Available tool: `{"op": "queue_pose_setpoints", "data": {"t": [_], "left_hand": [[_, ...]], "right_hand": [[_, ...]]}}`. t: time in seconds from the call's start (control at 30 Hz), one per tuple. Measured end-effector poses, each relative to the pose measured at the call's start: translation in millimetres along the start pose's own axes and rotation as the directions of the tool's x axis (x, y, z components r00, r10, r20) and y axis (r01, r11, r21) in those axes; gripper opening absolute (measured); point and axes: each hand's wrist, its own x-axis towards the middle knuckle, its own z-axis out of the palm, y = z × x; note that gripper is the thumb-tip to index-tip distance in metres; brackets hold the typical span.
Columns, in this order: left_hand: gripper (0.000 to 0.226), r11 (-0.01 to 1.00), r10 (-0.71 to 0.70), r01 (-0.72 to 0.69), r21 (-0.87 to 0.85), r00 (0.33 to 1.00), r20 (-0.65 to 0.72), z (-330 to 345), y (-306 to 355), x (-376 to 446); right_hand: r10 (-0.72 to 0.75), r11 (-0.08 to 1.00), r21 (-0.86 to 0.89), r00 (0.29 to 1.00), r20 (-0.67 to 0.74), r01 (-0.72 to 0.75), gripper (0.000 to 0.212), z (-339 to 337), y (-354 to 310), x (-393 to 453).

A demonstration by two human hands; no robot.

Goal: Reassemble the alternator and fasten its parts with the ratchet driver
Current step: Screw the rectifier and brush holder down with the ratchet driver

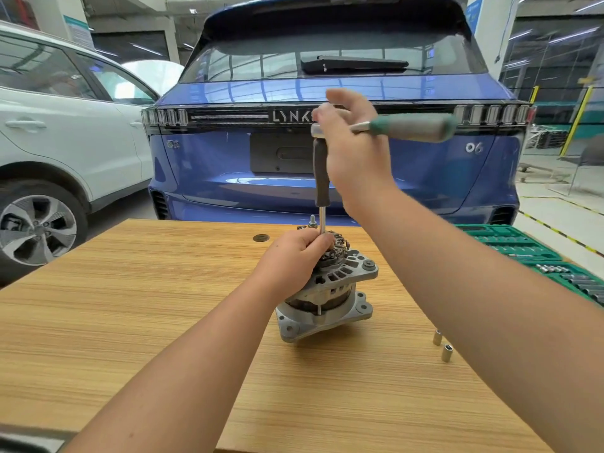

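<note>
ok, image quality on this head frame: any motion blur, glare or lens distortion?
Head view: motion blur smears the right hand and the ratchet driver; the left hand and alternator are sharp. Reflections glare on the blue car. Wide-angle bowing curves the wooden table edge.

The right hand is motion-blurred, so its grip on the ratchet cannot be read. The left hand hides the extension's tip and part of the alternator top. The socket tray runs off the right edge. The bench is cut at the bottom.
</note>
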Motion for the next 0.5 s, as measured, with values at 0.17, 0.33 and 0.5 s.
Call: {"op": "queue_pose_setpoints", "data": {"t": [0.17, 0.33, 0.5], "left_hand": [[0.039, 1.0, 0.005, -0.005, -0.015, 1.0, 0.004, 0, 2, -2], [0.041, 1.0, 0.011, -0.011, -0.007, 1.0, -0.007, 0, -1, 0], [0.04, 1.0, -0.003, 0.003, -0.003, 1.0, -0.018, 2, -2, 1]], "right_hand": [[-0.297, 0.507, -0.676, 0.844, 0.446, 0.535, 0.031, -6, 4, 6], [-0.184, 0.446, -0.709, 0.831, 0.525, 0.547, 0.045, -3, -1, 10], [-0.134, 0.465, -0.685, 0.81, 0.571, 0.56, 0.044, -8, -15, 16]]}}
